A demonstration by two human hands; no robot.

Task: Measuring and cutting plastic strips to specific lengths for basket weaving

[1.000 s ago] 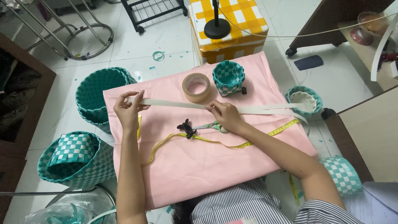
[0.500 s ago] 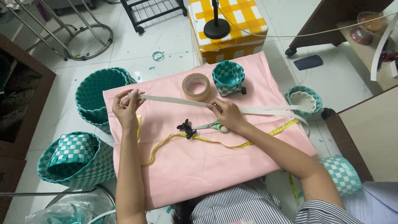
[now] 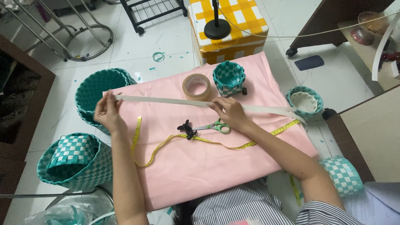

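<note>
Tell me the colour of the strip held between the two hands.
The strip is off-white or cream, plain, seen best in the head view.

White tiled floor [image 3: 166, 37] (glossy, teal scraps scattered), black wire rack [image 3: 154, 10], dark wooden cabinet [image 3: 337, 18]

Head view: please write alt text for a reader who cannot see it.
Two hands, left and right, hold a white strip stretched above a pink cloth. On the cloth lie scissors, a yellow tape measure, a tape roll and a small teal basket.
</note>
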